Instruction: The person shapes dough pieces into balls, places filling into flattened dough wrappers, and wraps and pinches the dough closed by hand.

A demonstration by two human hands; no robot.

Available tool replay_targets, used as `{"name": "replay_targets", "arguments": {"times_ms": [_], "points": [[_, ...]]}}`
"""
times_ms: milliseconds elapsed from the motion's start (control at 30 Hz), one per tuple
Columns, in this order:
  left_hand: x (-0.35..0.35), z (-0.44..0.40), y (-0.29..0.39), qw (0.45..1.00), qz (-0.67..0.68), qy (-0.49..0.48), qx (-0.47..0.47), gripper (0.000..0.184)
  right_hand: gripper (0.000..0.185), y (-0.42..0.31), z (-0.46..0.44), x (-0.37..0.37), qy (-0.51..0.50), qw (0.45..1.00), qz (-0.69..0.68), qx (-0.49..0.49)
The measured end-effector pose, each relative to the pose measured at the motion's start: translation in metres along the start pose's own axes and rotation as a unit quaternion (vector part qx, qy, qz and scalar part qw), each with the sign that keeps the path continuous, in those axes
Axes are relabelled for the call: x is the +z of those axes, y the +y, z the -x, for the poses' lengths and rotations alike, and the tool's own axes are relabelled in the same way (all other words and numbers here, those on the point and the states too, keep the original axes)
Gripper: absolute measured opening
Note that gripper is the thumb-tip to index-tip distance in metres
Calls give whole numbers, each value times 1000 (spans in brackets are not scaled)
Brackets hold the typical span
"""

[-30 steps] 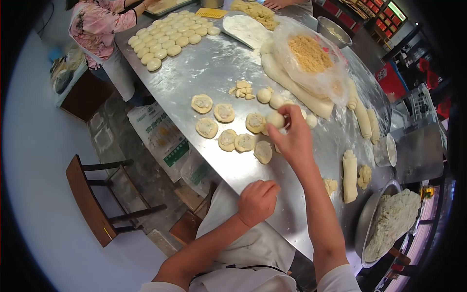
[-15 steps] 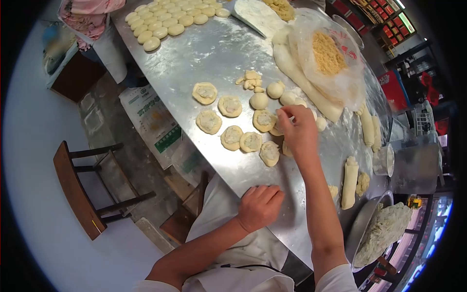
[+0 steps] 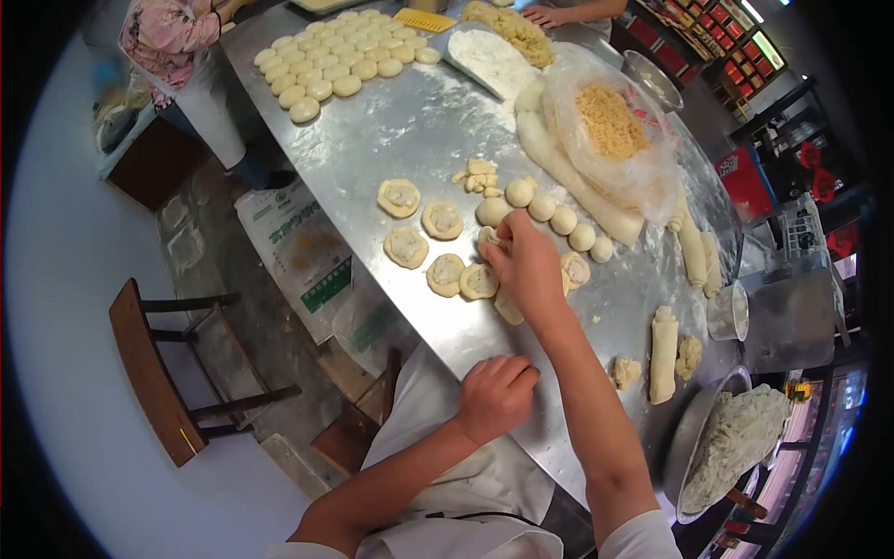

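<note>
Here, the right hand (image 3: 527, 263) reaches across the steel table (image 3: 358, 154) with thumb and fingertips pinched on the edge of a dough round (image 3: 488, 238), which the hand mostly hides. The left hand (image 3: 497, 399) is clenched in a loose fist at the near edge of the table; whether anything is inside it cannot be told.

The pinched round sits among flattened, filling-topped dough discs (image 3: 442, 221): several spread to its left and toward the table edge, one partly covered below the hand, another just right of the wrist. Right beside the fingers begins a cluster of smooth dough balls (image 3: 562, 220), most of them lined up diagonally, with small dough scraps (image 3: 480, 173) lying near the upper end.

Behind them a long dough roll (image 3: 605, 210) lies partly under a clear plastic bag (image 3: 654, 154) holding crumbly tan filling (image 3: 611, 123). Farther off, pale round buns (image 3: 346, 86) stand in close rows near a heap of flour (image 3: 491, 58). On the right, a dough log (image 3: 663, 356) lies between two rough lumps, near a metal bowl (image 3: 682, 458) filled with a coarse, pale mass (image 3: 738, 445). At the far side, a co-worker's hand (image 3: 545, 16) rests on the table.
</note>
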State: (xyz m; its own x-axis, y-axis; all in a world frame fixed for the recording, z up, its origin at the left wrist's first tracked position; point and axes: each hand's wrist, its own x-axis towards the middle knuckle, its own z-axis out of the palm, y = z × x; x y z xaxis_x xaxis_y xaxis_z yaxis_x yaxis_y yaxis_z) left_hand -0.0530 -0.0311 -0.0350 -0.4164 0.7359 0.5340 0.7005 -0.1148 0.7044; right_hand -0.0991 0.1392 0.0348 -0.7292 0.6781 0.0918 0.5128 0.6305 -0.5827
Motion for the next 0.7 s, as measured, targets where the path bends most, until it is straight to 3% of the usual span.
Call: {"name": "replay_targets", "arguments": {"times_ms": [67, 133, 167, 233, 267, 367, 400, 500, 533, 600, 667, 700], "points": [[-3, -1, -1, 999, 41, -8, -14, 14, 29, 22, 4, 5, 65, 981, -184, 23], [-11, -4, 5, 967, 203, 12, -152, 15, 28, 31, 10, -17, 111, 950, -285, 60], [-17, -11, 7, 934, 282, 17, -219, 16, 29, 30, 14, -36, 77, 932, -348, 72], [-41, -41, 10, 803, 462, 64, -370, 32, 29, 18, 30, -74, -1, 877, -470, 103], [-55, -58, 3, 781, 477, 20, -403, 43, 29, 15, 35, -88, -62, 868, -480, 108], [-68, -103, -4, 565, 684, -59, -457, 49, 31, 2, 47, -97, -161, 894, -412, 75], [-62, -110, -8, 535, 704, -92, -458, 51, 34, 2, 48, -94, -186, 920, -343, 37], [-54, -125, -3, 505, 699, -70, -502, 54, 34, -2, 34, -107, -173, 965, -194, -35], [-53, -124, -6, 507, 698, -74, -499, 52, 30, 4, 26, -115, -109, 971, -185, -107], [-55, -118, -16, 512, 696, -81, -497, 49, 27, 20, -9, -141, -63, 973, -222, -9], [-60, -119, -13, 540, 653, -69, -527, 45, 25, 49, -57, -161, 49, 940, -337, 21], [-62, -118, -10, 554, 629, -64, -541, 44, 23, 76, -87, -171, 105, 943, -316, 9]]}}
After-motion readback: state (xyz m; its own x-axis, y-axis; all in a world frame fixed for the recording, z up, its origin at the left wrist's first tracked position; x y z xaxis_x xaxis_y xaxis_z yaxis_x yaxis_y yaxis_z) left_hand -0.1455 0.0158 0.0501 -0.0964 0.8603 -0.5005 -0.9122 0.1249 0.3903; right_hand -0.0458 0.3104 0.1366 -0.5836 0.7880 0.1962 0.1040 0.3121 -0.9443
